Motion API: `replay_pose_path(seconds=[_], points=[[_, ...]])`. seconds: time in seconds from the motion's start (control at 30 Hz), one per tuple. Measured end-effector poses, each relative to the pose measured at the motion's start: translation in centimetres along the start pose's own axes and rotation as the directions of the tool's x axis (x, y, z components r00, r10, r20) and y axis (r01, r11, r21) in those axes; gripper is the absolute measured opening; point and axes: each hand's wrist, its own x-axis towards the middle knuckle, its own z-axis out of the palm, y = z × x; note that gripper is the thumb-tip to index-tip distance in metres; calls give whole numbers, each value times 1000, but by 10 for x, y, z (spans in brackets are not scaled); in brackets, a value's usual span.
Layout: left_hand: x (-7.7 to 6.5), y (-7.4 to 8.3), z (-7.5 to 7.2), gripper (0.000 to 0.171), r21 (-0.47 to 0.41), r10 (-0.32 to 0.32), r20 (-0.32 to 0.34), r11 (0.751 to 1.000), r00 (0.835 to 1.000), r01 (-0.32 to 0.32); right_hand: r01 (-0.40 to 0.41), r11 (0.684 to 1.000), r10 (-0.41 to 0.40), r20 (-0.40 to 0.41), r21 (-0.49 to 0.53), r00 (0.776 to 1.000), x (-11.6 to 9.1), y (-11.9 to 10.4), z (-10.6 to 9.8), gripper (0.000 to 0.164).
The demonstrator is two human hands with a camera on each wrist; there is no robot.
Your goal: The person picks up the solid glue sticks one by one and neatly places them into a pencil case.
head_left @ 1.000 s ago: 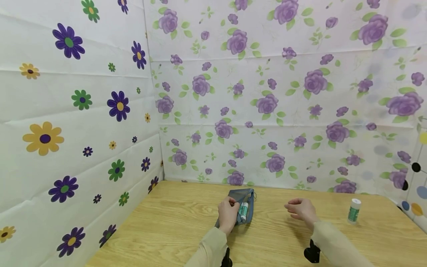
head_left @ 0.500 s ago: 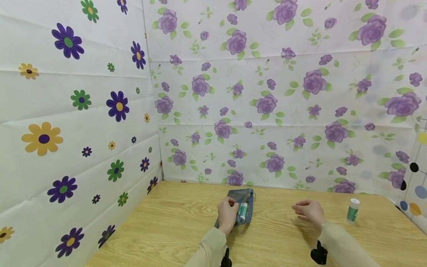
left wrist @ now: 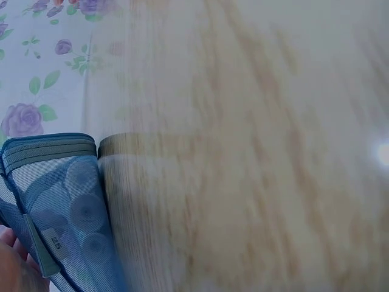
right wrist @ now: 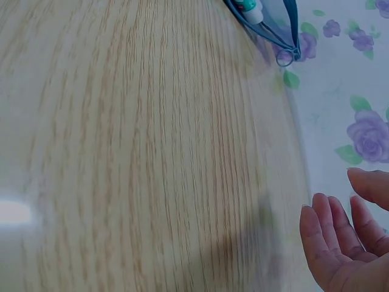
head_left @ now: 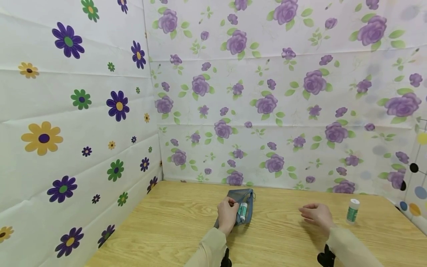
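Observation:
My left hand [head_left: 227,215] grips the near left edge of a blue mesh zipper pouch [head_left: 238,193], which lies on the table with its mouth toward the right. White-capped bottles with green labels [head_left: 244,212] show in the opening. Through the mesh in the left wrist view, several round white ends [left wrist: 87,212] are stacked in the pouch. My right hand [head_left: 318,216] hovers over the table, holding nothing, its fingers relaxed and thumb apart from them. To its right, a small white bottle with a green label [head_left: 352,211] stands upright.
The wooden table [head_left: 173,222] meets a wall covering with purple roses [head_left: 267,104] at the back. A white daisy-patterned sheet [head_left: 80,148] hangs along the left side. Another sheet with coloured dots [head_left: 420,178] borders the right edge.
My right hand has moved rightward, away from the pouch and closer to the standing bottle. The left hand and the pouch have stayed in place.

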Motion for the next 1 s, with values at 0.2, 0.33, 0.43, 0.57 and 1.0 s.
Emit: replay_pose_path(seconds=[0.2, 0.33, 0.43, 0.57, 1.0], points=[[0, -1, 0, 9, 2, -4, 8, 1000, 1000, 4, -27, 999, 27, 3, 22, 1000, 0, 2, -7, 43], [0, -1, -1, 9, 1, -9, 10, 1000, 1000, 9, -53, 998, 53, 0, 30, 999, 0, 4, -15, 45], [0, -1, -2, 9, -1, -12, 11, 1000, 1000, 12, -53, 998, 53, 1, 18, 999, -2, 5, -20, 46], [0, -2, -2, 9, 0, -11, 12, 1000, 1000, 11, -34, 999, 34, -4, 3, 999, -3, 9, -25, 45], [0, -1, -1, 9, 1, -11, 21, 1000, 1000, 11, -45, 998, 45, -11, 49, 999, -5, 11, -42, 46]])
